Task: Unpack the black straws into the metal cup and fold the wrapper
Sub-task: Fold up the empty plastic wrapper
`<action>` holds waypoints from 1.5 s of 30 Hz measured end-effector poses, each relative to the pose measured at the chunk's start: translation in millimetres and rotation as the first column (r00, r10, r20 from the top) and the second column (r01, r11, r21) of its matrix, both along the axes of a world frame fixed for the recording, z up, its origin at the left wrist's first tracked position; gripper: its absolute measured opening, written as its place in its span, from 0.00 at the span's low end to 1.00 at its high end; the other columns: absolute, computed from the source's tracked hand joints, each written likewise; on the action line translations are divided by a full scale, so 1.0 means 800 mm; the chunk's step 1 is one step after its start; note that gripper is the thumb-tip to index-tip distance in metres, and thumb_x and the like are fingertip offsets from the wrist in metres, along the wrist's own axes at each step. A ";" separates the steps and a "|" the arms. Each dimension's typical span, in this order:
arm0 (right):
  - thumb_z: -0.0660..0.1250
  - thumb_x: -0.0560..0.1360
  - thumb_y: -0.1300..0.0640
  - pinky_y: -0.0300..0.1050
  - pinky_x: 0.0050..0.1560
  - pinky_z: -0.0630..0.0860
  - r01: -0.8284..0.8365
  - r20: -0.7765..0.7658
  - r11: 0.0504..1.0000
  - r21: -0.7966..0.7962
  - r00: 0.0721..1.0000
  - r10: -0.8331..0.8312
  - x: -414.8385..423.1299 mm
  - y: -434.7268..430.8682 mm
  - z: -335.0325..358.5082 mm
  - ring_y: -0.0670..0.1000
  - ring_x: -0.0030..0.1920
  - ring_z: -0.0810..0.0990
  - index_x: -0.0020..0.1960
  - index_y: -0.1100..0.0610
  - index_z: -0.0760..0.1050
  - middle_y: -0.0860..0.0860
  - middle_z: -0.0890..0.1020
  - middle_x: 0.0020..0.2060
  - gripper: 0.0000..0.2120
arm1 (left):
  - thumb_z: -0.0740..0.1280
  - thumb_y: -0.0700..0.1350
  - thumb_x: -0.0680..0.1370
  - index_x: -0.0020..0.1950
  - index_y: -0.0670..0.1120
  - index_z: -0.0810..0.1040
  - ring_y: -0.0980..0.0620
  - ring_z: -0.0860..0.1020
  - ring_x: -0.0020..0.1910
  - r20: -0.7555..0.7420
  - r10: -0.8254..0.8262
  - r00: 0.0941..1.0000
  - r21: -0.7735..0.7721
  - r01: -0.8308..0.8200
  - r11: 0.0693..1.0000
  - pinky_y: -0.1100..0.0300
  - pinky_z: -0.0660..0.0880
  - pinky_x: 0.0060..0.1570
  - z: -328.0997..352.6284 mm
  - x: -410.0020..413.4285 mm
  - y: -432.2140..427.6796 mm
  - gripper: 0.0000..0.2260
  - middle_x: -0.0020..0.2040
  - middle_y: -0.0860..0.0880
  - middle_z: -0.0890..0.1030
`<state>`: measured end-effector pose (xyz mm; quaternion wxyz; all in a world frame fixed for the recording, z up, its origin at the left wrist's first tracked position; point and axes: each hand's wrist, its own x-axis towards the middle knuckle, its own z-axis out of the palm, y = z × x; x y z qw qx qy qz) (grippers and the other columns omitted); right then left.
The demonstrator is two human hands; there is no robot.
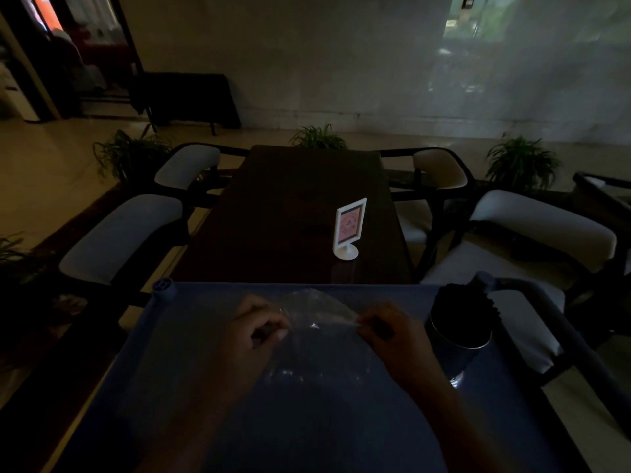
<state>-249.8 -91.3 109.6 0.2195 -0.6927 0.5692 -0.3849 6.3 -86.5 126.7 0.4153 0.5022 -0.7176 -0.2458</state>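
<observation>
Dim light; we see the clear, crinkled plastic wrapper (317, 322) stretched between both hands over the blue plastic cart top (191, 353), its upper flap rising just beyond the knuckles and its lower part lying on the blue surface between the wrists. The left hand (254, 327) pinches the wrapper's left edge with curled fingers, and the right hand (392, 331) pinches its right edge likewise. The round metal cup (459, 339), filled with black straws (464, 298), stands just right of the right hand, apart from it.
</observation>
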 end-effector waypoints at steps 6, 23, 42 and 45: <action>0.73 0.71 0.65 0.30 0.42 0.73 0.049 0.164 0.999 0.005 0.985 -0.050 0.004 0.000 -0.002 0.42 0.42 0.79 0.40 0.55 0.80 0.48 0.78 0.43 0.06 | 0.69 0.41 0.73 0.41 0.52 0.79 0.60 0.78 0.54 -0.160 0.043 0.986 0.108 -0.026 0.994 0.67 0.75 0.51 -0.011 -0.002 -0.005 0.05 0.51 0.55 0.80; 0.68 0.77 0.61 0.36 0.22 0.70 0.174 0.460 0.972 0.156 0.858 -0.228 0.013 0.002 0.007 0.43 0.22 0.73 0.40 0.62 0.75 0.49 0.77 0.23 0.08 | 0.65 0.57 0.76 0.55 0.45 0.81 0.45 0.84 0.46 -0.618 0.398 0.678 0.628 0.121 0.769 0.51 0.78 0.45 -0.010 -0.016 0.003 0.17 0.47 0.45 0.86; 0.70 0.75 0.59 0.42 0.32 0.76 -0.201 0.550 0.855 0.478 0.828 -0.112 0.001 0.011 -0.027 0.47 0.30 0.79 0.47 0.59 0.80 0.52 0.82 0.34 0.03 | 0.68 0.41 0.77 0.50 0.47 0.81 0.44 0.85 0.43 -0.516 0.231 0.825 0.558 0.119 0.821 0.61 0.78 0.29 -0.034 -0.010 0.003 0.04 0.47 0.43 0.86; 0.70 0.75 0.62 0.42 0.27 0.73 -0.127 0.540 0.894 0.430 0.829 -0.142 0.000 0.007 -0.029 0.47 0.26 0.76 0.43 0.61 0.78 0.51 0.80 0.28 0.03 | 0.67 0.38 0.77 0.49 0.44 0.81 0.48 0.84 0.33 -0.466 0.218 0.858 0.529 0.072 0.846 0.62 0.77 0.26 -0.029 -0.010 0.002 0.04 0.42 0.44 0.87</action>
